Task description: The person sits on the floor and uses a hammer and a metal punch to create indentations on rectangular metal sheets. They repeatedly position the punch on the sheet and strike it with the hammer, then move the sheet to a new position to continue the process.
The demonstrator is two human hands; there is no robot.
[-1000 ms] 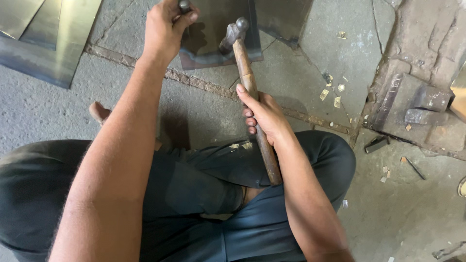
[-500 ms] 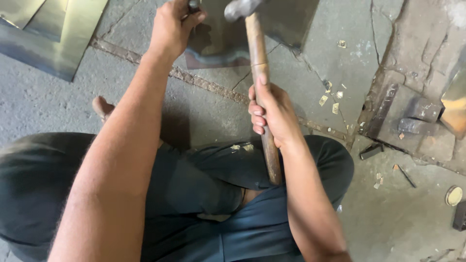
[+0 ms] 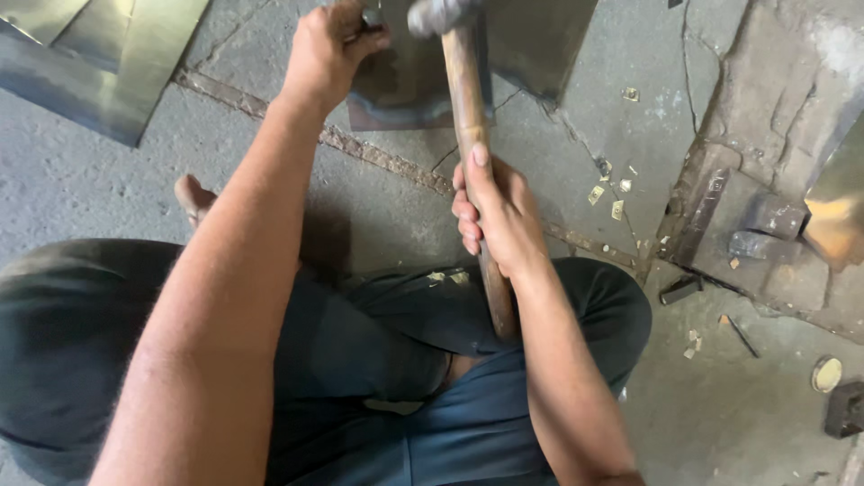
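The person sat cross-legged on a grey concrete floor (image 3: 108,189), and the right hand (image 3: 499,216) was closed around the wooden shaft of a hammer (image 3: 468,153), fingers wrapped on its middle with the thumb laid along the top. The shaft ran almost straight away from the body, its butt end over the lap and its blurred metal head at the top edge of the view, above a dark metal sheet (image 3: 405,85) that lay flat on the floor just ahead of the knees. The left hand (image 3: 328,49) was clenched at that sheet's near left corner, fingers curled around a small dark tool whose kind I could not tell; so the left hand was the one at the sheet, and the hammer head hung just to its right. Shiny sheets (image 3: 85,58) lay well apart at the upper left. Small yellowish scraps (image 3: 616,193) were strewn to the right, near a rough stone block (image 3: 774,135). No container showed anywhere.
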